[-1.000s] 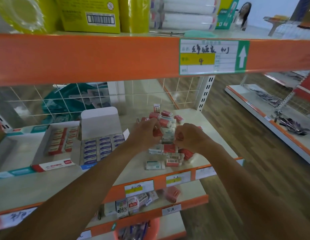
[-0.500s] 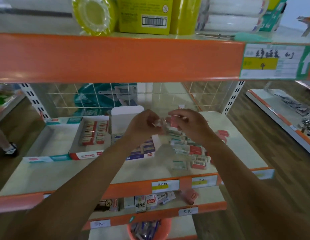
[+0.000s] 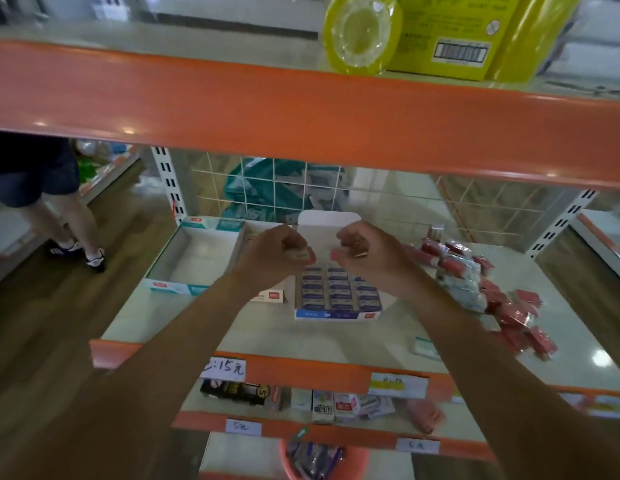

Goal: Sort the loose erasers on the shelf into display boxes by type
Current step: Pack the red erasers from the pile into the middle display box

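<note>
**Q:** What is the state of the left grip (image 3: 280,249)?
**A:** Closed on an item. Its fingers curl round a small wrapped eraser (image 3: 303,255), which shows a pink-red edge below the fingertips.

**Q:** And the right grip (image 3: 369,251)?
**A:** Also closed on an item. The thumb and fingers pinch a second eraser (image 3: 359,253). Its type is too blurred to tell.

**Q:** Where are the two grips?
**A:** Both are held in the air above the rear half of the blue display box (image 3: 336,315). They are close together but apart, in front of that box's raised white lid (image 3: 322,223).

**Q:** What does the blue display box hold?
**A:** Rows of blue-labelled erasers. The box stands on the shelf (image 3: 398,332).

**Q:** What lies left of the blue display box?
**A:** Just beside it is a red display box (image 3: 271,295), mostly hidden by the left forearm. Further left is a teal display box (image 3: 178,288), open at the top.

**Q:** Where are the loose erasers?
**A:** Right of the blue display box, well apart from it. They form a heap (image 3: 509,311) of red-wrapped and pale-wrapped pieces running toward the shelf's front edge. One teal-and-white eraser (image 3: 424,346) lies alone, front-right of the box.

**Q:** What else is in view?
**A:** Far left of the blue display box, another person (image 3: 34,174) stands on the wooden floor. Above the box, an upper shelf carries a yellow package (image 3: 440,36).
</note>
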Motion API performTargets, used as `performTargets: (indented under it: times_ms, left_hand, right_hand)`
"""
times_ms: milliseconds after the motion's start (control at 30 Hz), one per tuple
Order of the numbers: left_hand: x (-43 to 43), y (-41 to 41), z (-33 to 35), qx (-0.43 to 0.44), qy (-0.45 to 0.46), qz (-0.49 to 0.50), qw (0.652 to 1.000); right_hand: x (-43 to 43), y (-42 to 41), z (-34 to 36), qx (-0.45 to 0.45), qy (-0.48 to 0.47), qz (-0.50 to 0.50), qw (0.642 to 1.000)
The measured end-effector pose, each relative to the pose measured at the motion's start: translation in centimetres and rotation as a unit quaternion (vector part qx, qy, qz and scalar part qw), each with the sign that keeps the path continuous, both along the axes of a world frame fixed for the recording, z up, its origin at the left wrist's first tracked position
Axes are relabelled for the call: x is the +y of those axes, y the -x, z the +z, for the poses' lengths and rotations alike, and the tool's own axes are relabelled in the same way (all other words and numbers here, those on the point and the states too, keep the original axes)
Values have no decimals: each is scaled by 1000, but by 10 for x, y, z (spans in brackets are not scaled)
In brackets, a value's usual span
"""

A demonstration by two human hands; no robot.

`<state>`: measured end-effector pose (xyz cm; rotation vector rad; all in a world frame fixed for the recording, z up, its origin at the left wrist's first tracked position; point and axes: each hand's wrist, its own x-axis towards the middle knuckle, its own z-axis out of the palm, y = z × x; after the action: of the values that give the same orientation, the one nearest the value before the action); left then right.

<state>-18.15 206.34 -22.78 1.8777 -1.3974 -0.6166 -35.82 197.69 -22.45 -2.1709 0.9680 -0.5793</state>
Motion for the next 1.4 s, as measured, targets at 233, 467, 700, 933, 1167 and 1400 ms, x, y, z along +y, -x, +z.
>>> performTargets:
  times_ms: [233, 467, 700, 933, 1167, 1400]
  left_hand:
    - [32, -42, -5, -150, -4, 6, 989]
    - [38, -65, -6, -234, -54, -2, 971]
    - [36, -69, -6, -242, -106, -26, 964]
    - [24, -71, -19, -299, -124, -20, 946]
    - [23, -73, -21, -377, -124, -39, 917]
    - [21, -79, -26, -391, -109, -39, 913]
  right_hand:
    - [17, -45, -1, 97, 59, 80, 990]
    - [26, -81, -6, 136, 124, 107, 977]
    - [29, -103, -11, 214, 175, 102, 955]
    - [32, -116, -6, 265, 199, 107, 938]
    - [34, -123, -6, 294, 194, 124, 928]
    - [31, -123, -8, 289, 190, 125, 930]
